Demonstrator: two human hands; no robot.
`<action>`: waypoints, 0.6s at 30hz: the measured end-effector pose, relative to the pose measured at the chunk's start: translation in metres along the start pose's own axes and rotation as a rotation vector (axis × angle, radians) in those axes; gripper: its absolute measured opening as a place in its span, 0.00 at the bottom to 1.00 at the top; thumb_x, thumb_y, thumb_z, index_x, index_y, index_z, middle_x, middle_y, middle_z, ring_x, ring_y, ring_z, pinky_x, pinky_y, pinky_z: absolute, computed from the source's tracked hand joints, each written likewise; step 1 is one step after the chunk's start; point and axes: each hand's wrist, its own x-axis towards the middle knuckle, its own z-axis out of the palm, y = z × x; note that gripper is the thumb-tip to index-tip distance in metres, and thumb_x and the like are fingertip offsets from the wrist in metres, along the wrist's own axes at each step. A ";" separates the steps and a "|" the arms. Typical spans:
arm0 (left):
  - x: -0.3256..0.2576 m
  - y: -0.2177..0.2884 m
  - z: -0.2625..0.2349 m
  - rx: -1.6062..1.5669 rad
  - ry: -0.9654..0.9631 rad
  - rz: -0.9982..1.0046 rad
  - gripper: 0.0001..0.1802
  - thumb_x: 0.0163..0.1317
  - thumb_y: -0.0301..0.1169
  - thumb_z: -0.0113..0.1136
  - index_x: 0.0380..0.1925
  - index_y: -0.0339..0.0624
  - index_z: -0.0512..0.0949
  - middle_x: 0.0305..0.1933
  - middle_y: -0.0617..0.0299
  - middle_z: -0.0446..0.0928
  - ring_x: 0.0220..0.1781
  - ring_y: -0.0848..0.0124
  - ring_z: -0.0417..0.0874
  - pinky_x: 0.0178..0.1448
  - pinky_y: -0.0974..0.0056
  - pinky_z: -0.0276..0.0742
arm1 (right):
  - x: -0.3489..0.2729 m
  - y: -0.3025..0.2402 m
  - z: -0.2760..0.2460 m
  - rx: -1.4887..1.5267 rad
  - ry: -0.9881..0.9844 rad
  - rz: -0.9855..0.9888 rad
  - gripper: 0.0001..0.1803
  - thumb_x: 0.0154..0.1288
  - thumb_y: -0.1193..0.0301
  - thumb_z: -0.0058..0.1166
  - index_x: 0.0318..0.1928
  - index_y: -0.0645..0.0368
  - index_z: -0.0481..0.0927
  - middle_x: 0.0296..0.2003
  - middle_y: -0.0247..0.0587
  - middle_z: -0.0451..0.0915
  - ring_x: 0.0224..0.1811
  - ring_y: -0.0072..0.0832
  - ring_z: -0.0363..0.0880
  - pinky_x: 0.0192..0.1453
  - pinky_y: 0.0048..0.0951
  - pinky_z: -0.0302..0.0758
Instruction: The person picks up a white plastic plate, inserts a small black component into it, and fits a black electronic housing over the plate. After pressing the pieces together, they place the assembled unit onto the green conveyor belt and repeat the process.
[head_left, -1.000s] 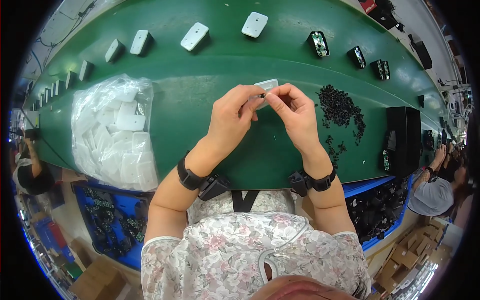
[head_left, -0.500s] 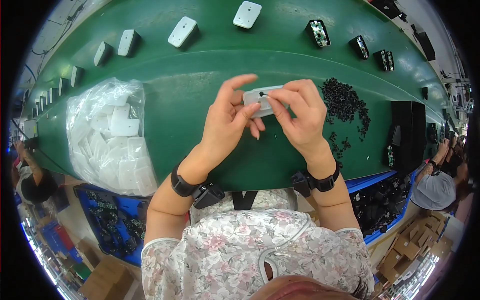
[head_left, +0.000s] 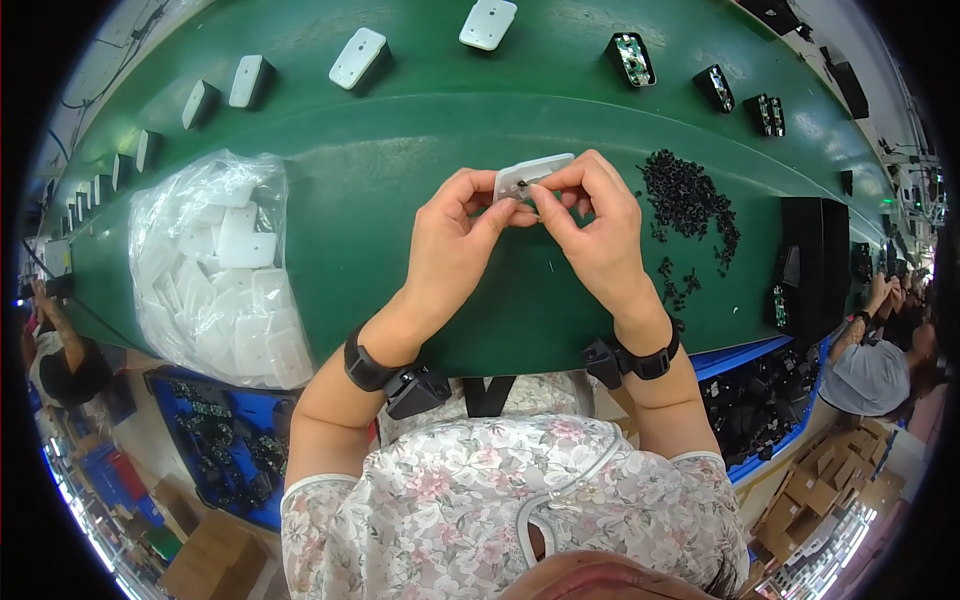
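Observation:
Both hands meet over the middle of the green belt (head_left: 400, 150). My left hand (head_left: 455, 240) and my right hand (head_left: 595, 225) together grip a small white plastic cover (head_left: 530, 172), tilted up toward me. A small dark part sits on its face between my fingertips. To the right of my right hand lies a heap of small black pieces (head_left: 690, 205). A clear bag of white plastic covers (head_left: 225, 270) lies to the left of my left hand.
Several white covers (head_left: 358, 57) and dark assembled parts (head_left: 632, 58) ride along the belt's far side. A black box (head_left: 810, 265) stands at the right edge. Blue bins (head_left: 215, 450) sit below the belt. Other people work at both sides.
The white cover has been raised and turned between both hands, which have closed in on it. The view has shifted slightly, so the belt items sit higher in the picture.

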 end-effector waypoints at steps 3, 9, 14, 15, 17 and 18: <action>0.001 -0.005 0.003 0.020 0.030 0.160 0.07 0.62 0.17 0.55 0.40 0.29 0.75 0.40 0.57 0.76 0.38 0.71 0.83 0.47 0.69 0.80 | -0.003 -0.002 -0.001 0.142 -0.043 0.124 0.05 0.57 0.78 0.60 0.30 0.61 0.76 0.26 0.27 0.72 0.25 0.14 0.64 0.28 0.18 0.60; 0.000 -0.006 0.002 0.255 0.013 0.378 0.04 0.61 0.17 0.55 0.36 0.29 0.76 0.39 0.58 0.74 0.36 0.71 0.81 0.41 0.70 0.81 | -0.004 0.003 -0.002 0.598 -0.148 0.385 0.05 0.61 0.77 0.59 0.32 0.61 0.75 0.27 0.23 0.70 0.27 0.09 0.61 0.29 0.14 0.58; 0.003 -0.007 0.000 0.214 0.042 0.347 0.02 0.62 0.19 0.56 0.33 0.30 0.74 0.38 0.58 0.74 0.33 0.73 0.80 0.36 0.71 0.80 | -0.006 -0.003 0.003 0.223 -0.095 0.227 0.07 0.59 0.75 0.62 0.33 0.61 0.75 0.28 0.24 0.69 0.27 0.10 0.61 0.30 0.14 0.58; 0.003 -0.006 0.000 0.118 0.040 0.261 0.03 0.63 0.21 0.57 0.33 0.31 0.74 0.36 0.58 0.75 0.31 0.74 0.79 0.35 0.72 0.78 | -0.005 -0.002 0.002 0.224 -0.094 0.228 0.07 0.59 0.75 0.62 0.33 0.61 0.75 0.28 0.24 0.69 0.27 0.10 0.61 0.30 0.14 0.58; 0.004 0.000 -0.005 0.042 0.016 0.182 0.04 0.63 0.22 0.57 0.34 0.31 0.73 0.34 0.58 0.76 0.31 0.75 0.79 0.34 0.73 0.77 | -0.003 0.002 -0.001 0.131 0.108 -0.005 0.09 0.58 0.75 0.63 0.34 0.61 0.75 0.31 0.26 0.69 0.28 0.13 0.59 0.32 0.15 0.59; 0.004 0.002 -0.006 -0.038 -0.009 0.105 0.05 0.64 0.24 0.57 0.34 0.32 0.73 0.32 0.59 0.77 0.30 0.76 0.78 0.33 0.73 0.75 | 0.000 0.005 -0.005 0.196 0.137 0.017 0.09 0.58 0.74 0.64 0.35 0.61 0.75 0.33 0.28 0.68 0.29 0.14 0.59 0.33 0.16 0.60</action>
